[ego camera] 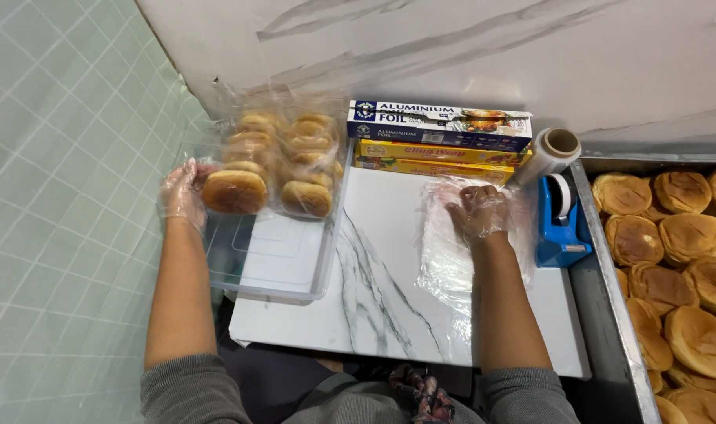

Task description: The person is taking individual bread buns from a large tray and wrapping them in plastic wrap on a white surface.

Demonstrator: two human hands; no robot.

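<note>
Bun (234, 191) sits pinched in the gloved left hand's (182, 193) grip over the clear tray (273, 267), beside the wrapped buns (295, 157), while the right hand (479, 210), fingers spread, flattens plastic wrap (444, 259) on the marble tabletop (373, 267) right of that tray.

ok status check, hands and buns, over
Left hand holds a wrapped bun over the clear tray. Right hand flat on plastic sheet. Nothing in the way.
</note>
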